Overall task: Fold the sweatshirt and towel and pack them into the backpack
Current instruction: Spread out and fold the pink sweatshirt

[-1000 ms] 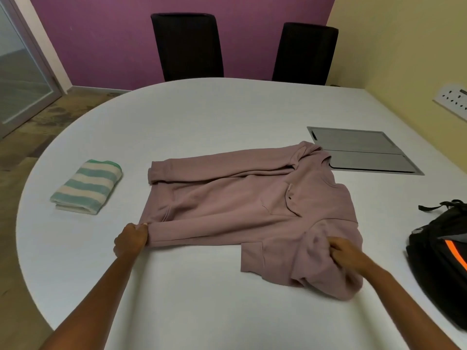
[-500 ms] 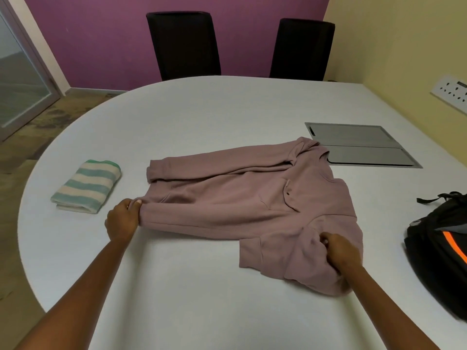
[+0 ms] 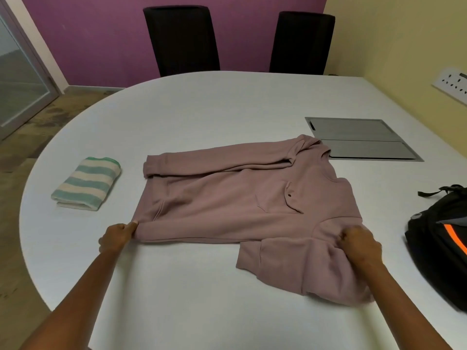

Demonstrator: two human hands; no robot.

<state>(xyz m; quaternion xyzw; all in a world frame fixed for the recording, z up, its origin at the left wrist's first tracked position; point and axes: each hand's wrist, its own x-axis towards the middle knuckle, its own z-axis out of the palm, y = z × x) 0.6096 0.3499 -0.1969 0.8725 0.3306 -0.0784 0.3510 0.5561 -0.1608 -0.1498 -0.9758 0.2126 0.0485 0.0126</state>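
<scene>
Head view: left hand (image 3: 117, 236) pinches the hem corner of the sweatshirt (image 3: 242, 198), right hand (image 3: 360, 242) grips its shoulder near the table's (image 3: 202, 109) front edge; the cloth looks soft, limp, better held at corners.

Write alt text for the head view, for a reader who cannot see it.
A person's left hand pinches a corner of a pink sweatshirt spread on a table, while the right hand grips bunched fabric by its sleeve. A folded striped towel lies to its left, a black backpack to its right.
</scene>
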